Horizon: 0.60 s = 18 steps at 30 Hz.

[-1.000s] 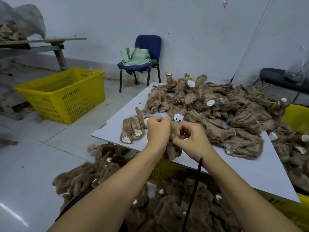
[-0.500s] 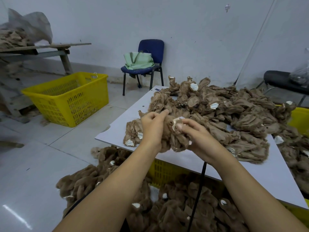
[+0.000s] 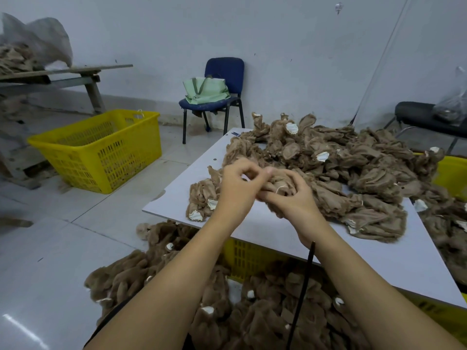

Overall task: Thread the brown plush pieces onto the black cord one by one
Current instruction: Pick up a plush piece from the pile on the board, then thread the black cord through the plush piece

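Observation:
A brown plush piece (image 3: 279,188) is bunched between both hands above the white board (image 3: 273,238). My left hand (image 3: 236,188) pinches its top edge with curled fingers. My right hand (image 3: 290,200) curls around it from the right and below. A black cord (image 3: 302,291) runs down from under my right wrist toward the bottom of the view; its upper end is hidden by that hand. A large heap of loose brown plush pieces (image 3: 353,168) covers the board behind my hands. A smaller bunch (image 3: 202,198) lies just left of my left hand.
More plush pieces (image 3: 156,269) are piled on the floor below the board, over a yellow crate (image 3: 242,258). An open yellow basket (image 3: 101,147) stands on the floor to the left. A blue chair (image 3: 222,84) with a green bag is at the wall.
The held plush piece has been bunched tighter. My left fingers moved from its side to pinch the top, and my right hand closed further around it.

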Available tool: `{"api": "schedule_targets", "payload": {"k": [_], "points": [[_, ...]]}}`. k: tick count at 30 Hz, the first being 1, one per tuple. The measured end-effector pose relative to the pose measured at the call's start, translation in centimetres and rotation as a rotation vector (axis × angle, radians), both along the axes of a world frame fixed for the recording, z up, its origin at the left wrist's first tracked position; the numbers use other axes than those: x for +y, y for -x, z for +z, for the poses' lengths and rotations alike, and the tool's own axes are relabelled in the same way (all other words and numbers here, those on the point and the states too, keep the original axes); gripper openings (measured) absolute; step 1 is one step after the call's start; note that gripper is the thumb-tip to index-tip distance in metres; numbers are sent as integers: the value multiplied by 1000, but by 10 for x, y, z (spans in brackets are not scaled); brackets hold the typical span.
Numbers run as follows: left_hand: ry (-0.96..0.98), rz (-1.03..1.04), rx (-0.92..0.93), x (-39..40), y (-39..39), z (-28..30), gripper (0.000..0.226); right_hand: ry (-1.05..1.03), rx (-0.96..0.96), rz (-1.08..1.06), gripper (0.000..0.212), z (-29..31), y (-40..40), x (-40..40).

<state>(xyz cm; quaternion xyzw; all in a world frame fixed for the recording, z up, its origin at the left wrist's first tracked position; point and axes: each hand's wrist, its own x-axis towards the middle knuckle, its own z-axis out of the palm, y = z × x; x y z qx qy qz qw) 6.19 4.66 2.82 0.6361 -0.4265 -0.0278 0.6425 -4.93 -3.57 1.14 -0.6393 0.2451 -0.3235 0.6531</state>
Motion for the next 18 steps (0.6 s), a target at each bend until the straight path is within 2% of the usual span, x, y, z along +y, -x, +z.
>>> {"api": "schedule_targets", "payload": {"k": [4,8,11,15,18], "points": [[-220,-77,-228,-1,-4,-7,16,115,36,-88,62,-4,-3,-9],[-232,-136,-229,6,-9,-8,5,244,141,-103,86,-7,-4,-12],[-245,-175,-246,10,-12,-7,10,300,172,-102,91,-8,-5,-12],[-360,-220,-308,15,-15,-10,27,363,207,-90,81,-13,-4,-16],[-440,-210,-345,15,-14,-16,34,372,240,-30,88,-16,-4,-17]]}}
